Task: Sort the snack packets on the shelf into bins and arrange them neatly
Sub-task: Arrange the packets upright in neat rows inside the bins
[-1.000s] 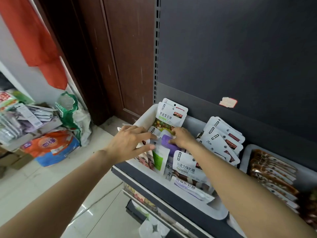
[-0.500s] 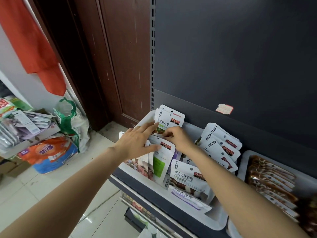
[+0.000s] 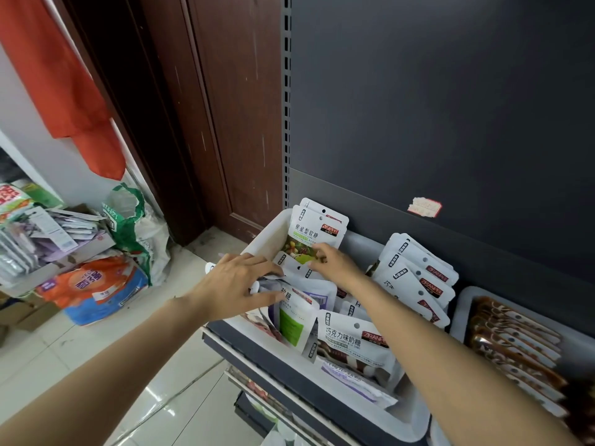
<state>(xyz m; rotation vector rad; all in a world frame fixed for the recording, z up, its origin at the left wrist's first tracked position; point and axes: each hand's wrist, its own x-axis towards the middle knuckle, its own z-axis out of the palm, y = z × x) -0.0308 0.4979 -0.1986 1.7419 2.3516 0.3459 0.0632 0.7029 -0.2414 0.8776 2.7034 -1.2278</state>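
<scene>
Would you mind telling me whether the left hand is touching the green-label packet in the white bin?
Touching. The head view shows the left hand with its thumb lying across the top of the green-label packet, no gap between them.

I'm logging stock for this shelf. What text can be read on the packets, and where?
"星星型软糖" and "ZIRANFEI": upright packet at the bin's back.
"巧克力味奶糖" and "ZIRANFEI": front packet.
"ZIRANFEI": stacked white packets.
Floor bags, wall sticker: too blurred.

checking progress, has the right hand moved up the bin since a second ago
Yes. The right hand has gone toward the back of the white bin; it now touches the upright star-candy packet leaning on the rear wall.
</scene>
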